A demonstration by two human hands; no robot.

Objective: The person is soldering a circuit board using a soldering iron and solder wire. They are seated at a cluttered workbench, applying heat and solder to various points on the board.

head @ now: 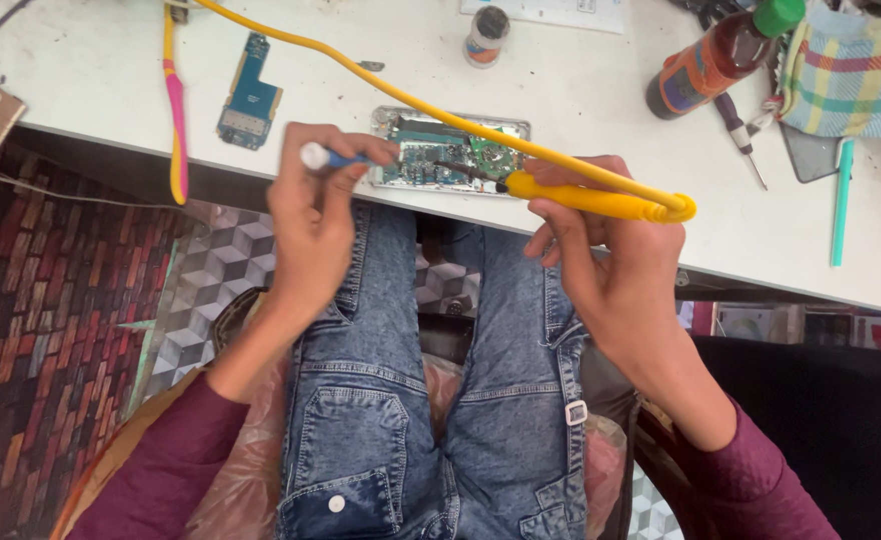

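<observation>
Right hand (615, 265) closed around the yellow soldering iron (585, 198); left hand (312, 215) pinched shut on a thin blue-and-white tool (332, 157). Opened phone (450, 150) lay flat on the white table (580, 90), at the near edge, directly ahead of both grips, circuit board exposed. Iron lay nearly level, long axis left to right, dark tip pointing left away from the right grip and apparently touching the board. Blue tool pointed right, toward the iron tip, from the other side. Yellow cord (360, 70) looped back from behind the right grip, up across the phone.

Judged best done with wrists braced on the table edge, tip kept to one joint only, contact brief, cord kept from dragging on the phone.
</observation>
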